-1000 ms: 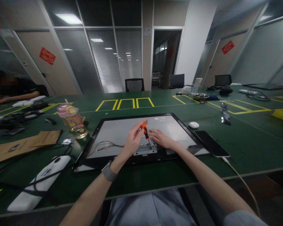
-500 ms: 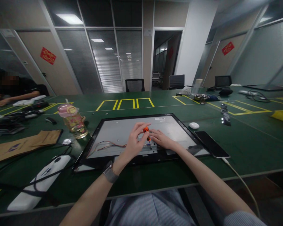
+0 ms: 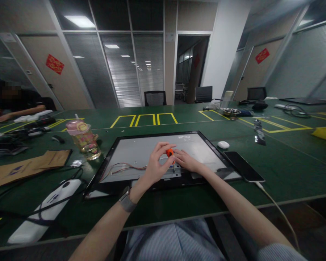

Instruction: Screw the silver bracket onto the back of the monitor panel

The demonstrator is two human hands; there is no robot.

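A flat display panel [image 3: 141, 146] with a black frame and grey metal back lies on the green table. Between its thumb and fingers, my left hand [image 3: 157, 163] grips an orange-and-black screwdriver [image 3: 168, 152], which stands near upright. Its lower end meets a small metal bracket [image 3: 176, 173] close to the panel's near edge; the tip itself is too small to make out. My right hand [image 3: 188, 161] lies flat on the panel just right of the screwdriver, fingers stretched out, fingertips close to the shaft. Thin brown wires [image 3: 122, 166] run across the panel's left part.
Left of the panel stand a pink-lidded bottle [image 3: 84, 139], a brown paper bag [image 3: 29, 168] and a white power strip [image 3: 46, 214] with black cables. A phone [image 3: 243, 166] on a cable and a white earbud case [image 3: 223, 145] lie right. Another person [image 3: 19, 105] sits far left.
The screwdriver's handle has turned and tilted slightly between my left fingers, and the left thumb and fingers have shifted a little right. My right hand stays in place.
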